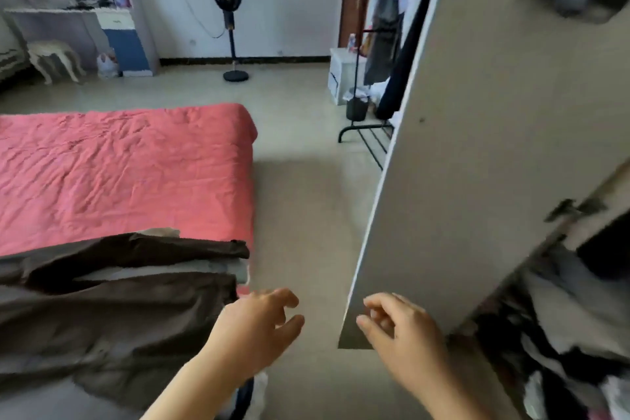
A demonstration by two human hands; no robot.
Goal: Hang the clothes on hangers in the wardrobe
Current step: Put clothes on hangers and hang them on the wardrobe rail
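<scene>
Clothes: I am looking at a dark brown garment [112, 300] lying spread over the near end of the bed [119, 167], with a paler grey piece [235, 271] showing folded at its edge nearest the wardrobe door [477, 153]. Nothing of it is in my grip yet.

Wardrobe: the door is standing swung open between the bed and the wardrobe's inside [579, 317], where I am seeing a blurred jumble of dark and pale clothing. I cannot make out a hanger or a rail in there.

Left hand [255, 327]: I am holding it out just off the bed's corner, on the bed side of the door, fingers loosely curled and apart, gripping nothing. It is hovering beside the brown garment's edge; I cannot tell whether it is touching.

Right hand [399, 327]: I am holding it at the door's lower corner, fingers bent and relaxed, gripping nothing. Whether the fingertips are touching the door's edge I cannot tell.

Step in hand: I judge that I am between garments, both grips free, turning toward the pile on the bed for a piece to hang.

Next move: it is calling for a hanger first, which is not in view, then a reach away from the door to the brown garment, taking it by collar or waistband so it is hanging straight.

Beyond the door: a standing fan [227, 27] and a black clothes rack [385, 54] are standing farther off.
</scene>
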